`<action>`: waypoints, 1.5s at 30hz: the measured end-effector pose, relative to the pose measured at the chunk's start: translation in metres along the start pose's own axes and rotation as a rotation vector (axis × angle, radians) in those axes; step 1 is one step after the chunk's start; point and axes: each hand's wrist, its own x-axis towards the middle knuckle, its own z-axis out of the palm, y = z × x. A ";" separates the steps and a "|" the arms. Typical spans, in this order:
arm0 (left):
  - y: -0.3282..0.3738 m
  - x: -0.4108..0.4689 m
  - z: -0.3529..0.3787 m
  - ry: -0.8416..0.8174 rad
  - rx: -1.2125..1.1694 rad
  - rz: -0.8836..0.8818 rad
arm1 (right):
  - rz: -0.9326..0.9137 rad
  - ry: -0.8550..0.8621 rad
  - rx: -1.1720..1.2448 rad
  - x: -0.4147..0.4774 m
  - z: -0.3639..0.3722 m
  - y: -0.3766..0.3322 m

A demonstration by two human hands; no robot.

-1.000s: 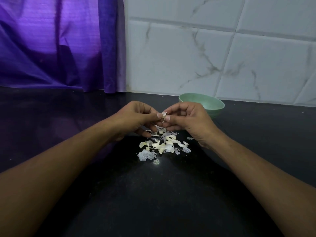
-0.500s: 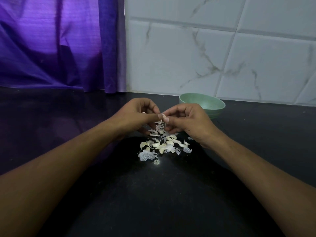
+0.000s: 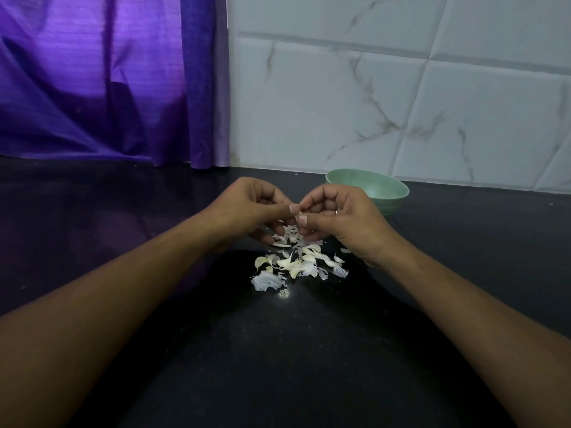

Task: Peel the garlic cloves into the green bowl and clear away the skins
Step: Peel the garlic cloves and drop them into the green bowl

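Peeling looks about midway. The left hand (image 3: 247, 208) and right hand (image 3: 343, 220) meet fingertip to fingertip, both pinching a small garlic piece largely hidden between them. They are just above a loose heap of white papery skins and pale cloves (image 3: 296, 264) on the black stone counter (image 3: 278, 366). The round pale-green bowl (image 3: 386, 189) sits behind the right hand, with no clove showing inside. Skins lie uncleared.
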 end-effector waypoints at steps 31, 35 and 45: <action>0.002 -0.004 -0.001 -0.035 -0.020 -0.066 | -0.033 0.012 -0.064 0.001 0.000 0.004; 0.005 -0.006 0.000 -0.017 -0.022 -0.048 | -0.050 0.005 -0.073 0.001 0.000 0.002; 0.006 -0.008 0.006 0.068 -0.042 -0.051 | -0.052 0.000 -0.094 0.001 0.003 0.001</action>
